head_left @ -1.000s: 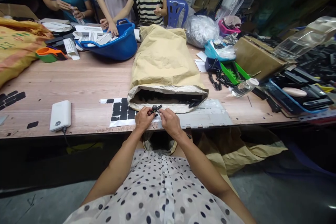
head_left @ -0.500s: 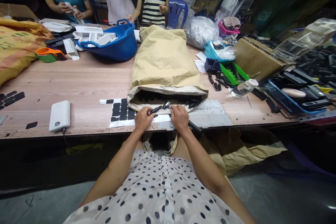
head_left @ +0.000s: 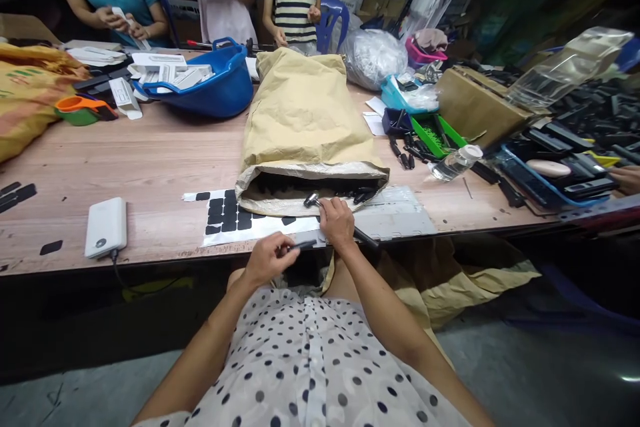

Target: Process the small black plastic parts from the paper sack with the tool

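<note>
My left hand (head_left: 270,259) is pinched on a slim black piece (head_left: 304,243), slightly blurred, over the table's front edge. My right hand (head_left: 338,221) is closed round a small hammer (head_left: 368,239); its shiny metal head points left and its black handle sticks out at the lower right. Just beyond my hands lies a tan sack (head_left: 310,113), its mouth facing me, with dark pieces inside. Partly under the sack is a white sheet of black stickers (head_left: 223,217). A grey metal plate (head_left: 400,213) lies to the right of my right hand.
A white power bank (head_left: 107,227) with a cable stands at the left. Behind are a blue basin (head_left: 215,97) of white boxes and several co-workers. To the right are a green tray (head_left: 440,137), a clear bottle (head_left: 455,163) and a blue tray (head_left: 545,193) of black parts.
My left hand has drawn back toward my body and down, carrying the black piece away from the hammer head. The right hand stays near the sack mouth. The view has shifted slightly.
</note>
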The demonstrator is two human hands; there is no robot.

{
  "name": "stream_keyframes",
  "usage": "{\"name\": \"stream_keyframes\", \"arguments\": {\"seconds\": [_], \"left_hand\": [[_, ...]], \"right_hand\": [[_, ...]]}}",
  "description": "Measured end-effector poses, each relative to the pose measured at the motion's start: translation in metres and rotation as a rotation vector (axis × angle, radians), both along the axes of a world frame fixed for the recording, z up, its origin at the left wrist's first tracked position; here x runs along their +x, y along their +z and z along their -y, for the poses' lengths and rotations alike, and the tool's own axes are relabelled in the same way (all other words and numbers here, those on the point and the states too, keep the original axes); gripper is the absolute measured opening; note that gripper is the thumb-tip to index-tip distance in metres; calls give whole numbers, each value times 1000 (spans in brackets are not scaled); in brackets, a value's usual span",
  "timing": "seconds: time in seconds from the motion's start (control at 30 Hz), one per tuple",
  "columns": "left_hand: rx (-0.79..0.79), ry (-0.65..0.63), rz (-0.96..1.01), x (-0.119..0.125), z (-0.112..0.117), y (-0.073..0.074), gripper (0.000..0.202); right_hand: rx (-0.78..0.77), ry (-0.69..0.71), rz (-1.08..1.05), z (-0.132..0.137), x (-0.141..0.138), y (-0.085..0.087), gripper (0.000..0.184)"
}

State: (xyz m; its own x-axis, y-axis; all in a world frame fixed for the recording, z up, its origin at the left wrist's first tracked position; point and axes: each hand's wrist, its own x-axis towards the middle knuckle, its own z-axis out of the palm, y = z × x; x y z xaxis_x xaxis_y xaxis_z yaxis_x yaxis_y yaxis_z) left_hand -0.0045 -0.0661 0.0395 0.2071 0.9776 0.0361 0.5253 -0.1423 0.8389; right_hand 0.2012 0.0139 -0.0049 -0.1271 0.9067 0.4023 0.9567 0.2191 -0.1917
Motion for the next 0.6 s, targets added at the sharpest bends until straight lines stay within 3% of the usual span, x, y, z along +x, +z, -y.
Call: {"name": "stream_keyframes", "arguments": {"seconds": [0.13,0.3,0.37,0.5,0.53,0.6], "left_hand": [[-131,-117,-208,18,31,-9,11],[-355,-117,-452,42,31,-22,19],[-380,-171,-445,43,26,-16,23],[-337,-330,-274,34,1,10,17],[-280,-312,-217,32,-11,16,18],[-102,-155,-177,30,-40,25,22]], "right_hand": [[13,-5,0,0,-2,0,25],[20,-5,3,-1,-3,-1,25],[21,-5,2,-1,-3,-1,25],[19,-5,2,0,-4,-2,25],[18,-4,3,0,-4,-2,25],[17,-2,5,0,-4,-1,25]]}}
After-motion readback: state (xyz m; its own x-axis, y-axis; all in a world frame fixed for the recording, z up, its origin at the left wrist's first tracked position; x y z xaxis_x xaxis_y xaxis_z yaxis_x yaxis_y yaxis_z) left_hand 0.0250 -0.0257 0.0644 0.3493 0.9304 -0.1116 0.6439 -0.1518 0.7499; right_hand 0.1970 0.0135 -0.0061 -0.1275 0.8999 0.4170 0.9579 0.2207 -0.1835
